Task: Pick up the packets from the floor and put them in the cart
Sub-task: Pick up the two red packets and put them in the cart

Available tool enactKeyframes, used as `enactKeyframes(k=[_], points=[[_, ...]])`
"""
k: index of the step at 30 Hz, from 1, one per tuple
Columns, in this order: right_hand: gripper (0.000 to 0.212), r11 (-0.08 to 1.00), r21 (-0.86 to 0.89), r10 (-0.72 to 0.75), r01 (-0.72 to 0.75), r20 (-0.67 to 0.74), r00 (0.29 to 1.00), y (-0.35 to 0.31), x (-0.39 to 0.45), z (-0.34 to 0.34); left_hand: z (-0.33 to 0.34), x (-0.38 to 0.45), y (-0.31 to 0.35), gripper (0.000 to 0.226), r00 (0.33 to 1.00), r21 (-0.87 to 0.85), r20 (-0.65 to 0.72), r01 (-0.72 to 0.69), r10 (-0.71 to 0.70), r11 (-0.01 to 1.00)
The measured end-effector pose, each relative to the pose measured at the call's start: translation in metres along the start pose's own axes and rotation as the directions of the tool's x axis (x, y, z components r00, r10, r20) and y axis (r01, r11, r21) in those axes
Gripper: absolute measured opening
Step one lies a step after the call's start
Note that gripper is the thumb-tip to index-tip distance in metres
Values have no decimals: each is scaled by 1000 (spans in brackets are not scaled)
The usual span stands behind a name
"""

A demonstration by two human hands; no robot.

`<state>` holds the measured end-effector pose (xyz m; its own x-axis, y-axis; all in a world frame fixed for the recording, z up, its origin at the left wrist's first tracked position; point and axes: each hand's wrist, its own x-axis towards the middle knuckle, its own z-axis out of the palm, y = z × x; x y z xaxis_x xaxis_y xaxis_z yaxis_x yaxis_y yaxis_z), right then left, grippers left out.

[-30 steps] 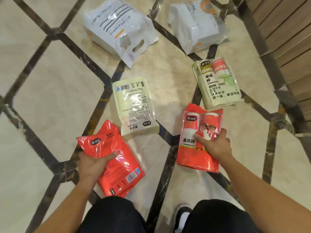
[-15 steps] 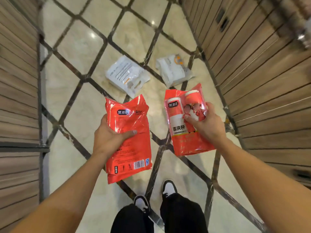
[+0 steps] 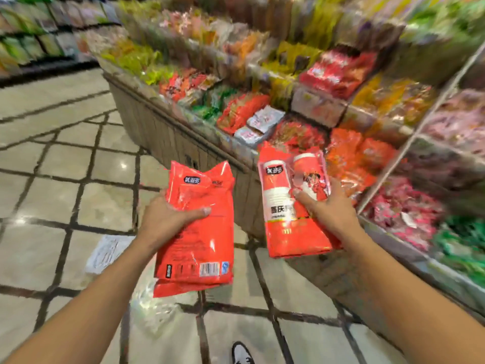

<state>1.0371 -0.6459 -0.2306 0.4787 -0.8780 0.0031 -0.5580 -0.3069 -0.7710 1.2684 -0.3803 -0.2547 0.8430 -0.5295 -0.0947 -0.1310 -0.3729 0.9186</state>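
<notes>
My left hand (image 3: 168, 219) grips a red packet (image 3: 199, 248) by its left edge, held upright in front of me with the barcode at its lower end. In my right hand (image 3: 328, 208) is a second red packet (image 3: 286, 232) showing paper cups, held upright and a little higher. Both packets are off the floor. A white packet (image 3: 105, 252) lies on the tiled floor to the left, below my left arm. No cart is in view.
A long wooden display bin (image 3: 183, 143) heaped with coloured snack packets runs from the upper middle to the right edge. A metal shelf frame (image 3: 409, 137) stands at the right. More shelves (image 3: 39, 40) line the far left. My shoe (image 3: 241, 353) shows at the bottom.
I have stood up and the view has swung from the floor to the store aisle. Both red packets stayed in my hands, now raised in front of the display bin.
</notes>
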Motion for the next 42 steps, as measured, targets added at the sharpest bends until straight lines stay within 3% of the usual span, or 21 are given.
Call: enactKeyframes(k=[4, 7, 15, 19, 23, 26, 31, 35, 37, 40, 42], points=[[72, 992, -6, 120, -124, -211, 970, 39, -63, -135, 83, -30, 100, 67, 964, -3, 217, -157, 154, 988], [74, 970, -11, 220, -242, -378, 899, 76, -130, -235, 161, -78, 169, 72, 881, -60, 405, -243, 246, 968], [73, 897, 131, 393, -423, -675, 624, 188, -347, -476, 372, -286, 299, 46, 560, -227, 723, -361, 405, 905], [63, 854, 236, 457, -464, -768, 450, 249, -454, -571, 466, -404, 337, 63, 467, -277, 780, -341, 417, 899], [66, 783, 289, 513, -550, -801, 309, 314, -564, -658, 549, -537, 360, 75, 369, -333, 830, -273, 418, 902], [72, 753, 318, 536, -576, -805, 256, 357, -634, -714, 603, -626, 376, 79, 283, -355, 865, -242, 415, 903], [55, 728, 388, 559, -565, -813, 161, 421, -726, -778, 687, -760, 401, 78, 167, -337, 914, -201, 371, 920], [75, 687, 466, 602, -558, -795, 76, 477, -778, -826, 759, -854, 413, 75, 78, -323, 936, -191, 342, 927], [71, 679, 482, 607, -553, -793, 54, 506, -800, -853, 800, -895, 419, 73, 30, -310, 947, -189, 321, 932], [57, 684, 518, 617, -514, -787, 28, 553, -826, -899, 866, -951, 424, 77, 17, -319, 945, -185, 327, 930], [63, 675, 564, 643, -475, -766, 4, 586, -837, -930, 912, -984, 425, 80, 13, -316, 947, -161, 322, 935]])
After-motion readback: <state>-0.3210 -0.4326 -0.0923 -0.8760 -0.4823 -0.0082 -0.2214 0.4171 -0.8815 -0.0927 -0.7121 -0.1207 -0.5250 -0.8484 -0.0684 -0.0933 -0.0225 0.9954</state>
